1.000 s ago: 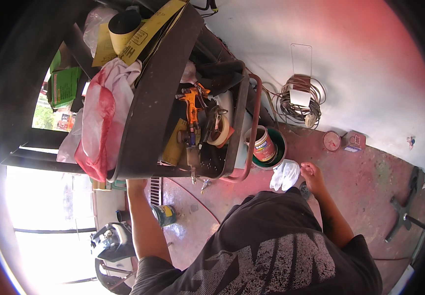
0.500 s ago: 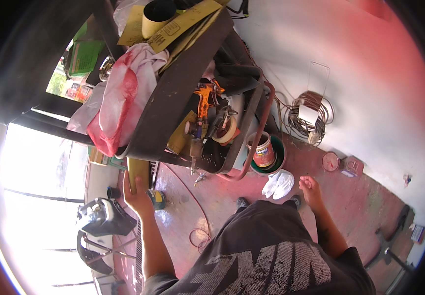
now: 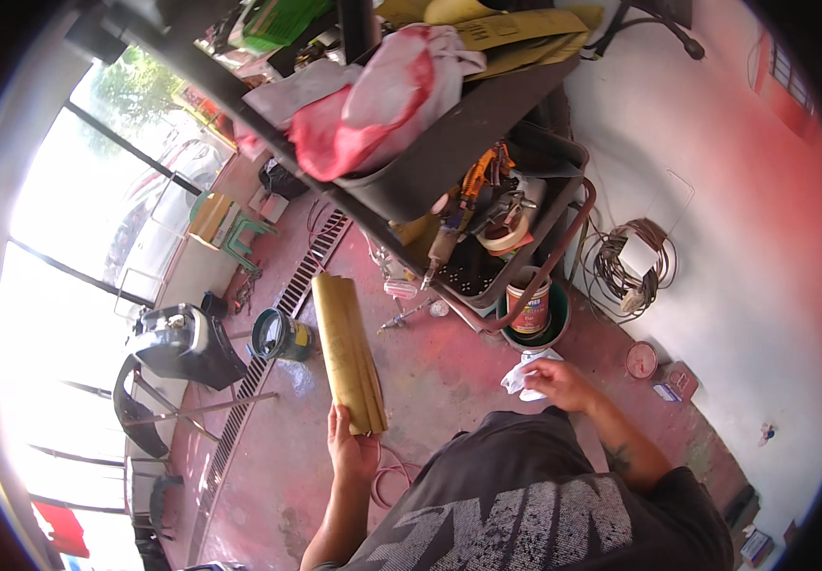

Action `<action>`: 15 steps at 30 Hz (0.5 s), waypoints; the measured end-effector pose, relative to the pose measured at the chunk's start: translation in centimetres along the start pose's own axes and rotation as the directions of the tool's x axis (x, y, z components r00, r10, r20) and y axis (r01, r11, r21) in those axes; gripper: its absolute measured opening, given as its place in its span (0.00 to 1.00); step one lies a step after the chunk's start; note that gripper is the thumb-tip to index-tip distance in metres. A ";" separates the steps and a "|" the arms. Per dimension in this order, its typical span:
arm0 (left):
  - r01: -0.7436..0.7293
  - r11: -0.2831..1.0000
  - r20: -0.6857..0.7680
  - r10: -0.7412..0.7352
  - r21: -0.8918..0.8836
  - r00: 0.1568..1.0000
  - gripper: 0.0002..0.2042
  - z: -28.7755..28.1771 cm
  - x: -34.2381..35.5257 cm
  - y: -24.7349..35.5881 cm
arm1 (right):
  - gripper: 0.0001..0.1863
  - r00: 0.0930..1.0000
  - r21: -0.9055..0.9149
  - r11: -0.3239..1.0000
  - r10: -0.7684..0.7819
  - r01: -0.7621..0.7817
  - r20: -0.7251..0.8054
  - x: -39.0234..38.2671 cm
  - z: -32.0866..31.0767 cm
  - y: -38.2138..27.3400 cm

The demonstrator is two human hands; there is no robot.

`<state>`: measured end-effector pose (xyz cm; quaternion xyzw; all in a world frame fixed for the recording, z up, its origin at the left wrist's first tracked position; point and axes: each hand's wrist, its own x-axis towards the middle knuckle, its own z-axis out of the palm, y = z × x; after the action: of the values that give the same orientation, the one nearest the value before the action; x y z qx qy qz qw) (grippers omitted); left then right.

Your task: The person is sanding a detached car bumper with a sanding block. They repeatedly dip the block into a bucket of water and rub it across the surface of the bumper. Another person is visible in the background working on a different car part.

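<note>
My left hand [image 3: 352, 447] grips the lower end of a long, folded stack of yellow sandpaper [image 3: 346, 357], held upright and slightly tilted over the floor. My right hand [image 3: 563, 384] is in front of my body, fingers loosely bent and pointing left, with nothing visible in them. Behind its fingertips a crumpled white plastic bag [image 3: 525, 376] lies on the floor; I see no grip on it. Ahead stands a dark cart [image 3: 449, 143]. On its top are a red-stained white cloth [image 3: 396, 90] and yellow sandpaper sheets [image 3: 534, 33].
An orange spray gun [image 3: 487, 171] and a masking tape roll [image 3: 506, 236] sit on the cart's lower shelf. A paint can [image 3: 531, 309] stands in a green bucket [image 3: 558, 324]. Left are an open can [image 3: 282, 335], a floor grate [image 3: 239, 414] and a black vehicle part [image 3: 187, 347]. Coiled cable [image 3: 611, 271] hangs right.
My left hand has drawn the yellow sandpaper away from the cart's side, toward me. My right hand has come inward, to the left. The view has shifted, so the cart appears farther right.
</note>
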<state>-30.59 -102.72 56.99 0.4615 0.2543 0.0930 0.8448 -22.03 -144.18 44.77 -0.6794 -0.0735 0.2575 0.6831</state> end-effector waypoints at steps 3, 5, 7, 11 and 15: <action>-0.042 0.999 0.026 0.041 0.017 0.999 0.23 -0.8 -1.2 -2.3 | 0.45 0.989 0.162 0.985 -0.082 0.061 0.123 1.7 6.9 -3.7; -0.045 0.997 0.089 0.040 0.062 0.995 0.23 -0.1 -2.4 -3.2 | 0.60 0.998 0.256 0.966 -0.032 0.017 0.056 2.9 11.6 -6.9; -0.025 0.999 0.151 0.021 0.025 0.988 0.23 0.2 -3.6 -3.7 | 0.58 0.995 0.226 0.970 -0.088 0.095 -0.039 3.8 15.7 -9.9; 0.088 0.994 0.196 -0.075 -0.060 0.978 0.21 -3.7 -5.8 -4.1 | 0.54 0.984 0.333 0.926 -0.163 0.177 -0.070 4.1 21.8 -12.8; 0.238 0.971 0.223 -0.235 0.013 0.946 0.19 -9.0 -6.3 -4.0 | 0.43 0.985 0.207 0.963 -0.167 0.170 -0.033 1.8 24.2 -12.9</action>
<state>-40.92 -100.85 51.80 0.4291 0.2106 -0.0594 0.8764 -28.14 -121.05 58.41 -0.5970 -0.0982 0.1996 0.7708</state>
